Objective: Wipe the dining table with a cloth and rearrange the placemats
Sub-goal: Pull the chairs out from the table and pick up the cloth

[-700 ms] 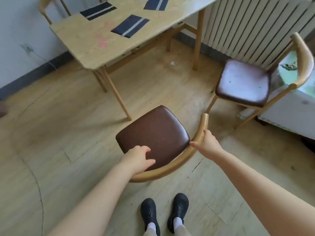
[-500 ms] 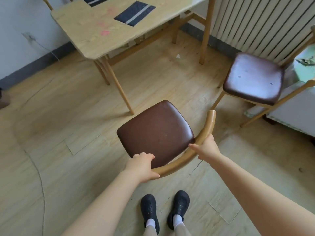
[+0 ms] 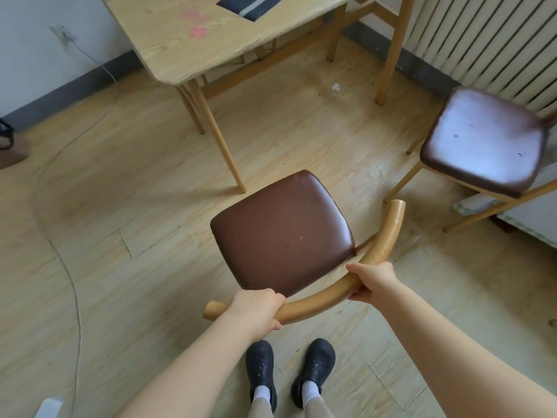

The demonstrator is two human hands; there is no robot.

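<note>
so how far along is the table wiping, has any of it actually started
Nothing looks done: pink smears still mark the dining table, and no cloth is in view. In hand is only the chair: the left hand and right hand both grip the curved backrest of the brown-seated chair, which stands apart from the table. Left: wiping the top and rearranging placemats; one striped placemat shows.

Brown-seated chair [image 3: 283,230] with tan wooden backrest; pale wood-grain table [image 3: 193,40] (pink smudges); dark navy placemat [image 3: 250,6], grey-striped; black shoes [image 3: 289,366].
</note>
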